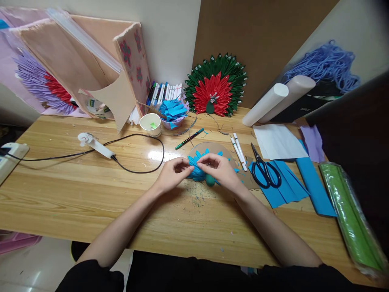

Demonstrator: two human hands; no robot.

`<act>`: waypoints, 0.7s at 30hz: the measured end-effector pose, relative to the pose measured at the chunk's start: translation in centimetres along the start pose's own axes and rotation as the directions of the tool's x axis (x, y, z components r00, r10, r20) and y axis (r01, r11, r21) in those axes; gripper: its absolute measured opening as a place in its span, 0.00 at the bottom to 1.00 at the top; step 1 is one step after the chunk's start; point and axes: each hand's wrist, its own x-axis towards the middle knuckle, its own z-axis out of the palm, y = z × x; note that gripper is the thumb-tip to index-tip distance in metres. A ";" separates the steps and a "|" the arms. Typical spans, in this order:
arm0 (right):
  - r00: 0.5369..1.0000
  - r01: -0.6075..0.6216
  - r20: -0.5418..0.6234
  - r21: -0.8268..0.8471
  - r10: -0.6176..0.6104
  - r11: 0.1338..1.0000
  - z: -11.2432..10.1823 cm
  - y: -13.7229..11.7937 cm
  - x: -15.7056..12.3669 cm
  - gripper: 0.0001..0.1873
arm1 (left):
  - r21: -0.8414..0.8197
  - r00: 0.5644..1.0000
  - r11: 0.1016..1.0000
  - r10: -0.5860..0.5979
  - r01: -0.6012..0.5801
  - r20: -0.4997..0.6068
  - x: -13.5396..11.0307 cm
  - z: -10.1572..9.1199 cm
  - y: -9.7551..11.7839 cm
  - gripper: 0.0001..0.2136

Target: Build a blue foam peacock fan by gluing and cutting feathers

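My left hand (174, 173) and my right hand (219, 169) meet over a round cardboard disc (203, 147) lying on the table. Blue crepe paper petals (197, 174) cover part of the disc, and a dark green rounded piece (209, 180) sits at its near side. Thumb and forefinger are pinched together on each hand, right at the petals. Blue paper shows between the two sets of fingertips, though exactly which petal each hand grips is partly hidden.
Black-handled scissors (265, 172) lie on blue paper (287, 182) at right, near white markers (239, 151). A glue gun (96, 145) with its cord lies left. Behind stand a paper cup (150, 125), a bowl of blue strips (173, 111) and a green-and-red paper peacock (216, 87).
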 end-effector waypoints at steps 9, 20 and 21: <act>0.999 0.049 0.019 -0.044 -0.048 0.998 0.4 0.3 0.0 0.11 | 0.017 0.998 1.000 0.019 -0.018 -0.062 -0.2 -1.0 0.7 0.11; 0.983 0.127 0.141 -0.055 -0.119 0.990 6.3 -2.9 3.3 0.12 | 0.072 0.891 0.997 0.026 0.008 -0.454 -5.8 -8.3 -0.1 0.11; 0.977 0.146 0.162 -0.056 -0.136 0.988 7.3 -3.1 4.0 0.12 | 0.060 0.847 0.998 0.022 0.012 -0.531 -6.6 -9.5 -0.4 0.11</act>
